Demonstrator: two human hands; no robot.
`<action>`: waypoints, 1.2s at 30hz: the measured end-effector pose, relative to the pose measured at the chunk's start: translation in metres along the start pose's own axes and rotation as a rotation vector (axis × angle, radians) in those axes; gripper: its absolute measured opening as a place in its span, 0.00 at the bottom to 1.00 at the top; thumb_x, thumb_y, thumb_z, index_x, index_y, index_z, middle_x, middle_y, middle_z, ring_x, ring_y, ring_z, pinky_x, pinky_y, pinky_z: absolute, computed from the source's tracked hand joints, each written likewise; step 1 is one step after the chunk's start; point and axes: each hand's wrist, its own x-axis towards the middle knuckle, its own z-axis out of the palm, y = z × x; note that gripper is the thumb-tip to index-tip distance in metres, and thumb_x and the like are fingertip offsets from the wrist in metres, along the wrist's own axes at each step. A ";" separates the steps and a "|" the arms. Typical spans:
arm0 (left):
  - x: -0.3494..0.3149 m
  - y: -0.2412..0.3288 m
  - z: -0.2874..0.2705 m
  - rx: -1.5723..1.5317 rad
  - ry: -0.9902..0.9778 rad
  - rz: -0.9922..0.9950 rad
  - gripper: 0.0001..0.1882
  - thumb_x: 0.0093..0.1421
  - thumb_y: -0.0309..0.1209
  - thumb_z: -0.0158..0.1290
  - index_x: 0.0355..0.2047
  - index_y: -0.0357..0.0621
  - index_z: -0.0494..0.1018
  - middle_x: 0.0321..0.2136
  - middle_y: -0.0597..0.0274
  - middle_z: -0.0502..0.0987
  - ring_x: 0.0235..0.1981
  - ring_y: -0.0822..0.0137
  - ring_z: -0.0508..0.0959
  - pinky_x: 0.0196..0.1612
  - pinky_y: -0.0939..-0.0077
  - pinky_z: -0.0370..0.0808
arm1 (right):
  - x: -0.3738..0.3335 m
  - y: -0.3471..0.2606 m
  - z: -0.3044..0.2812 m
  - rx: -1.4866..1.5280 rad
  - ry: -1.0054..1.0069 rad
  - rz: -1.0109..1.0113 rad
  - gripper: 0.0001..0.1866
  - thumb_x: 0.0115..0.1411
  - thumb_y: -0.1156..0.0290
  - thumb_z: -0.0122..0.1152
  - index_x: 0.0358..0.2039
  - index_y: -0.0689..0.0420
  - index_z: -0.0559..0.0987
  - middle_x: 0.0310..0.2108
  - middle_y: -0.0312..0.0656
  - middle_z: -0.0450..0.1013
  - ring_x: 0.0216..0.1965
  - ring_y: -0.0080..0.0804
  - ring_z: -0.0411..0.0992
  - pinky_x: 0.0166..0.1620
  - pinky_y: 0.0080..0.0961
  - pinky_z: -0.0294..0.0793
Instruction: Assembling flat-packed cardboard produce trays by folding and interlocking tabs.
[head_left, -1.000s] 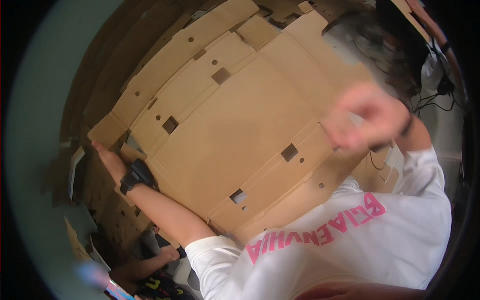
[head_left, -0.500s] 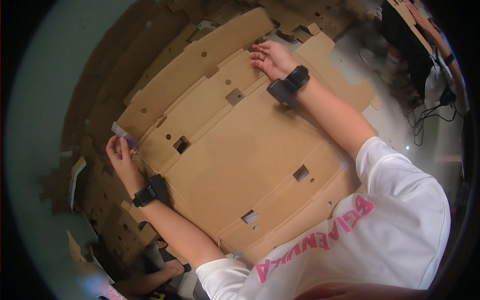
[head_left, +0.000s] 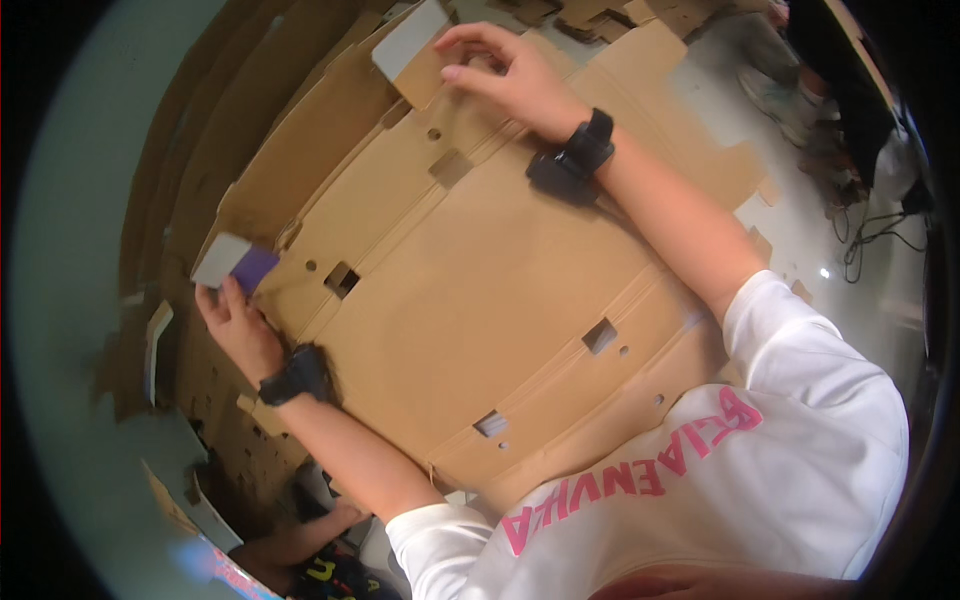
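A large brown cardboard box blank (head_left: 430, 290), creased and cut with square and round holes, spreads out before me. At its far left corner, my left hand (head_left: 240, 330) pinches a small flap (head_left: 224, 260) whose outer face is white and purple. Near the far edge my right hand (head_left: 520, 80) is curved with thumb and fingers apart, at the edge of another raised flap (head_left: 405, 52), part white and part brown. Whether those fingertips press on this flap is hard to tell. A black band with a box-shaped device sits on each wrist.
More cardboard (head_left: 225, 120) lies stacked beyond the far left side. A co-worker's arm (head_left: 300, 540) shows at the lower left. Another person's shoe (head_left: 775, 105) and black cables (head_left: 865, 235) are on the floor at the right.
My right hand has moved left and farther away, and a white-faced flap now stands beside it. The left flap has turned to show more white and purple. The blank has shifted slightly left.
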 end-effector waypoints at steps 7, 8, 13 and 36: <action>-0.002 -0.006 -0.005 0.074 0.004 0.163 0.22 0.70 0.28 0.54 0.61 0.39 0.63 0.51 0.54 0.77 0.50 0.69 0.76 0.51 0.74 0.73 | -0.001 -0.009 -0.005 -0.112 -0.024 -0.182 0.13 0.64 0.65 0.64 0.47 0.53 0.81 0.56 0.45 0.67 0.62 0.39 0.64 0.64 0.38 0.64; -0.001 -0.008 -0.008 0.032 -0.028 0.178 0.21 0.69 0.28 0.56 0.59 0.39 0.64 0.52 0.55 0.76 0.50 0.69 0.76 0.51 0.74 0.73 | -0.002 -0.009 -0.004 -0.065 -0.007 -0.120 0.10 0.63 0.65 0.66 0.43 0.53 0.82 0.56 0.43 0.67 0.59 0.35 0.66 0.61 0.36 0.66; 0.000 -0.022 -0.040 -0.247 -0.216 0.111 0.23 0.67 0.29 0.59 0.58 0.40 0.65 0.55 0.58 0.75 0.52 0.64 0.76 0.56 0.71 0.72 | -0.006 -0.011 -0.009 0.205 0.018 -0.010 0.12 0.63 0.63 0.69 0.32 0.58 0.80 0.56 0.38 0.69 0.45 0.25 0.70 0.49 0.25 0.71; 0.002 -0.027 -0.033 -0.555 -0.621 0.250 0.44 0.42 0.79 0.55 0.43 0.55 0.75 0.59 0.52 0.68 0.67 0.45 0.62 0.71 0.40 0.57 | -0.016 -0.023 0.005 0.677 0.117 0.064 0.29 0.71 0.39 0.48 0.45 0.55 0.77 0.38 0.38 0.75 0.42 0.28 0.73 0.48 0.29 0.74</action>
